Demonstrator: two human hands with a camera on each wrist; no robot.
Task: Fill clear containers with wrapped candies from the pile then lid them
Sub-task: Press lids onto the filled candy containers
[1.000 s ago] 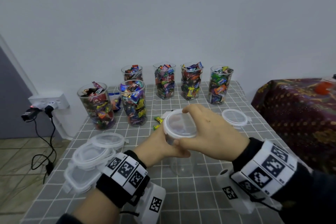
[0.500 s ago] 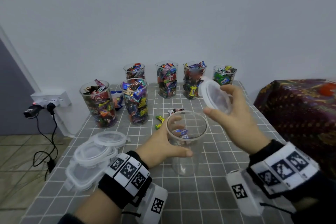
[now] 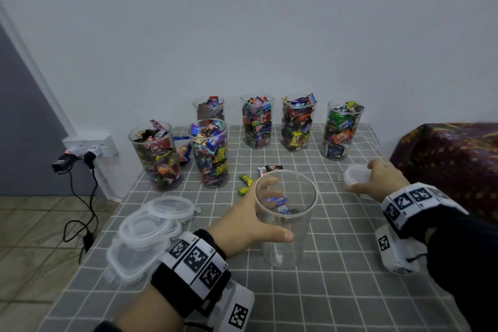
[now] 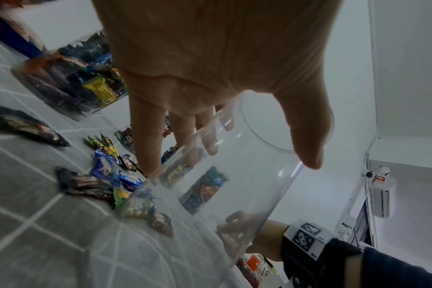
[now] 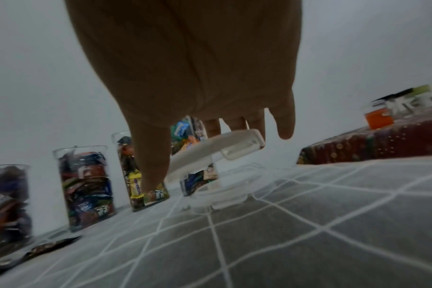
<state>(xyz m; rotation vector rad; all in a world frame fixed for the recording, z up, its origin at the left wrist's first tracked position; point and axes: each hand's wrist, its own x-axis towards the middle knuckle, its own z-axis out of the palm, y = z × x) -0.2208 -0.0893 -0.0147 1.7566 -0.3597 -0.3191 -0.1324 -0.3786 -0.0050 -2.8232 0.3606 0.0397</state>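
While six jars (image 3: pixel 257 121) at the back of the table (image 3: pixel 323 291) stand packed with candies and none of them wears a lid yet, we have an empty jar (image 3: pixel 286 219) in hand and so judge the filling nearly done and the lidding not begun. Our left hand (image 3: pixel 242 221) wraps the empty jar near its rim, thumb in front and fingers (image 4: pixel 185 124) curled round the far side, the jar upright in the middle of the table. Our right hand (image 3: pixel 377 179) pinches a lid (image 3: pixel 355 175) at the right edge of the table, thumb under and fingers over; the right wrist view shows that lid tilted and raised just above another lid (image 5: pixel 222 193) lying flat on the cloth. What is left of the pile (image 3: pixel 252 179) is thin: a few loose candies lie just behind the empty jar, which seems too few to fill it. A stack of lids (image 3: pixel 151 229) waits at the left edge. So, as we read it, what remains is to drop the last candies into this jar and then press a lid on each of the seven
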